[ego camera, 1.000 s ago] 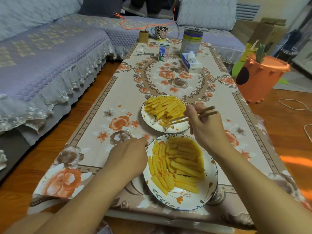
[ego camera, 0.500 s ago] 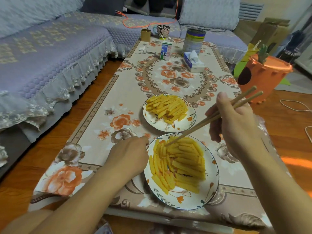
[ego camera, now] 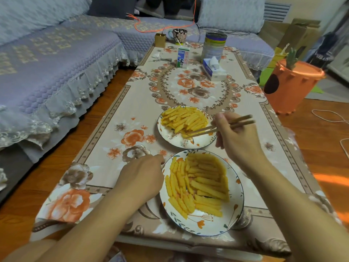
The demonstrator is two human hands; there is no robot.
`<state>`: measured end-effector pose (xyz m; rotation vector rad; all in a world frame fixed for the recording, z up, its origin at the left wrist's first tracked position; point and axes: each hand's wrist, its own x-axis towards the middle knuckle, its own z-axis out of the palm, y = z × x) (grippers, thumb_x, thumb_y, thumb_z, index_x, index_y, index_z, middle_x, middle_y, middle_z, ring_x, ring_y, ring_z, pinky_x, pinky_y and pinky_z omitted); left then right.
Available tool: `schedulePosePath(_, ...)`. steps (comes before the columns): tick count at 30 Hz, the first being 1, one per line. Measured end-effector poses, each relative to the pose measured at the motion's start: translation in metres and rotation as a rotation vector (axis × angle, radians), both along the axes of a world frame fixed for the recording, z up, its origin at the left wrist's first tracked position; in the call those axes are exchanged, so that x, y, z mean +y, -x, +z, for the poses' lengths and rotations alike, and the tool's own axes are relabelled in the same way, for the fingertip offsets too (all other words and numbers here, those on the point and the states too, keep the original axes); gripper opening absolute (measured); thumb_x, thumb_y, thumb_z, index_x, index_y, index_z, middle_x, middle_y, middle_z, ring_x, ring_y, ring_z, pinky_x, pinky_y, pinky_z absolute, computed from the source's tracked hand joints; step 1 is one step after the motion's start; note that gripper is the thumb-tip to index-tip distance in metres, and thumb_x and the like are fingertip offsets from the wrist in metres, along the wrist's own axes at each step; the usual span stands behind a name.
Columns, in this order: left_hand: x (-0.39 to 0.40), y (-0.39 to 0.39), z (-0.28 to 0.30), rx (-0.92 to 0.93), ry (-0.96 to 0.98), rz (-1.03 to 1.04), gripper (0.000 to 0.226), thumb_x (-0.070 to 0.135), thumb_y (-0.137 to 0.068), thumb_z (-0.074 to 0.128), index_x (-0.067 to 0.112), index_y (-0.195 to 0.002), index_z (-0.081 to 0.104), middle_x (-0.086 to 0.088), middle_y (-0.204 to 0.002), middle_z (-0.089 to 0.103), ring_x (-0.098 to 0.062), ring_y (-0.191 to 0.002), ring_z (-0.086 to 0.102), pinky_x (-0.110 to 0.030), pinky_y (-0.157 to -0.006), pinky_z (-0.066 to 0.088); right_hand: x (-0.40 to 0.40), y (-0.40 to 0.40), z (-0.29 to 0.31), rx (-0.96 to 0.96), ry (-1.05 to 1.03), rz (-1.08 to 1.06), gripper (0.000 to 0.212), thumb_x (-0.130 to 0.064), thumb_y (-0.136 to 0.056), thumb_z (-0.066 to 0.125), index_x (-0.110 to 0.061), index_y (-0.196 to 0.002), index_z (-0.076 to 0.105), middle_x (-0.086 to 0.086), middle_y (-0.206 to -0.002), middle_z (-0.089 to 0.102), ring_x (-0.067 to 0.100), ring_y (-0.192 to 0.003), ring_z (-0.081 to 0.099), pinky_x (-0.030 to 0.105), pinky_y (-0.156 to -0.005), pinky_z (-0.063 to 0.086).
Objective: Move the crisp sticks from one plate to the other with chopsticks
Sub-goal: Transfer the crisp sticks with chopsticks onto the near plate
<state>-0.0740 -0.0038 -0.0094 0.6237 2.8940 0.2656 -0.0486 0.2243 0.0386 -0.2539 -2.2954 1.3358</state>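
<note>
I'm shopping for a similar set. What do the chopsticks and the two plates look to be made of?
The chopsticks look like wood or bamboo: matte brown, no shine, though blur hides any grain. The near plate and the far plate look like glazed ceramic: glossy white with painted flowers and a dark rim line. Melamine cannot be ruled out.

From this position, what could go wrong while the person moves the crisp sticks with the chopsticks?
1. The chopsticks in the right hand have their tips at the near edge of the pile on the far plate; a loose pinch may drop a crisp stick onto the tablecloth.
2. The near plate sits close to the table's front edge, with the left hand at its rim; a push could slide it off.
</note>
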Motion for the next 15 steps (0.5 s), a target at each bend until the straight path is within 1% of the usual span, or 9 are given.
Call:
schedulePosePath(2,0.000,0.000,0.001,-0.010,-0.006,-0.002,0.035,0.027,-0.098,0.043,0.032,-0.129,0.060,-0.001,-0.126,0.066,-0.029,-0.108,0.064,-0.038,-0.079,0.054,-0.002,0.006,-0.006,-0.011,-0.050,0.017,0.035,-0.032,-0.107,0.051,-0.009,-0.087,0.069,0.008,-0.058,0.059,0.021,-0.049,0.059,0.038,-0.052,0.048)
schedulePosePath(4,-0.001,0.000,0.002,-0.019,-0.004,-0.003,0.035,0.028,-0.099,0.042,0.030,-0.129,0.060,-0.002,-0.126,0.066,-0.029,-0.108,0.064,-0.038,-0.080,0.054,-0.004,0.010,-0.009,-0.025,-0.104,0.032,0.041,-0.036,-0.107,0.050,-0.006,-0.085,0.066,0.011,-0.057,0.058,0.027,-0.054,0.059,0.047,-0.058,0.050)
schedulePosePath(5,-0.001,0.001,0.003,-0.023,-0.006,0.001,0.035,0.028,-0.099,0.042,0.030,-0.128,0.060,-0.002,-0.126,0.066,-0.030,-0.107,0.064,-0.038,-0.080,0.054,-0.004,0.011,-0.010,-0.027,-0.125,0.032,0.042,-0.037,-0.107,0.048,-0.006,-0.085,0.065,0.010,-0.057,0.058,0.027,-0.056,0.059,0.048,-0.061,0.050)
schedulePosePath(7,0.000,0.001,0.003,-0.027,-0.008,0.009,0.034,0.028,-0.098,0.043,0.029,-0.127,0.061,-0.002,-0.126,0.066,-0.030,-0.107,0.064,-0.038,-0.080,0.054,-0.004,0.010,-0.008,-0.018,-0.132,0.011,0.042,-0.036,-0.108,0.046,-0.009,-0.085,0.067,0.004,-0.057,0.059,0.021,-0.056,0.059,0.045,-0.064,0.051)
schedulePosePath(9,0.000,0.002,0.003,-0.027,-0.009,0.011,0.033,0.027,-0.099,0.043,0.029,-0.126,0.061,-0.002,-0.125,0.066,-0.030,-0.106,0.064,-0.038,-0.079,0.054,-0.002,0.006,-0.001,-0.010,-0.078,-0.020,0.042,-0.036,-0.109,0.045,-0.011,-0.085,0.068,0.003,-0.056,0.060,0.019,-0.050,0.058,0.041,-0.057,0.049)
schedulePosePath(12,0.000,0.002,0.003,-0.022,-0.006,0.005,0.032,0.025,-0.099,0.042,0.028,-0.124,0.061,-0.003,-0.122,0.067,-0.030,-0.103,0.064,-0.038,-0.078,0.054,0.002,-0.008,0.020,-0.004,0.094,-0.056,0.048,-0.036,-0.110,0.043,-0.006,-0.080,0.066,0.006,-0.050,0.058,0.021,-0.040,0.053,0.031,-0.043,0.042)
schedulePosePath(14,0.000,0.002,0.003,-0.021,-0.004,0.005,0.032,0.023,-0.098,0.043,0.027,-0.124,0.061,-0.004,-0.122,0.067,-0.030,-0.103,0.064,-0.039,-0.078,0.055,0.004,-0.022,0.035,-0.022,0.219,-0.044,0.053,-0.035,-0.110,0.042,0.000,-0.077,0.064,0.007,-0.046,0.053,0.020,-0.035,0.049,0.027,-0.037,0.038)
schedulePosePath(15,0.000,0.002,0.004,-0.025,-0.003,0.007,0.032,0.023,-0.098,0.043,0.027,-0.125,0.061,-0.004,-0.123,0.067,-0.030,-0.104,0.063,-0.039,-0.079,0.055,0.003,-0.028,0.041,-0.033,0.257,-0.026,0.054,-0.035,-0.110,0.042,0.000,-0.075,0.063,0.007,-0.044,0.052,0.020,-0.034,0.048,0.028,-0.037,0.037)
